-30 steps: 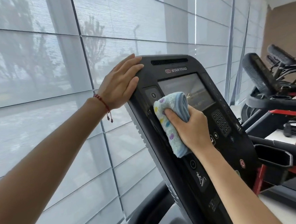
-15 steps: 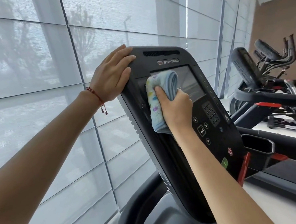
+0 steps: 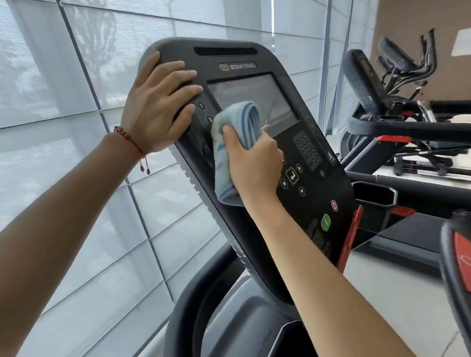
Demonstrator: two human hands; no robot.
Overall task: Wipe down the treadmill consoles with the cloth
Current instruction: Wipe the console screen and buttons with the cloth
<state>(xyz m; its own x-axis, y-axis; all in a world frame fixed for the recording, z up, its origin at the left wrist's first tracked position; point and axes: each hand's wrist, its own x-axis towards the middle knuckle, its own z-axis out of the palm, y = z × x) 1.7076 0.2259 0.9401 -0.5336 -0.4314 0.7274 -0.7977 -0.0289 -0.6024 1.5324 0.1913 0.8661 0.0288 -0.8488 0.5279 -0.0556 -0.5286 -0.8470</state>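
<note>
While your right hand point(image 3: 252, 163) grips the folded pale-blue terry cloth point(image 3: 236, 140) lower on the black treadmill console point(image 3: 323, 152), your flat left hand point(image 3: 157, 111) has slid onto its face.

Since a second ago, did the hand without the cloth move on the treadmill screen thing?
Yes. The left hand slid from the console's top-left edge further onto its face, toward the screen.

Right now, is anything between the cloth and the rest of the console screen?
Nothing visible. The right hand holds the cloth on the screen's lower left corner. The left hand rests on the console frame, left of the screen.
</note>
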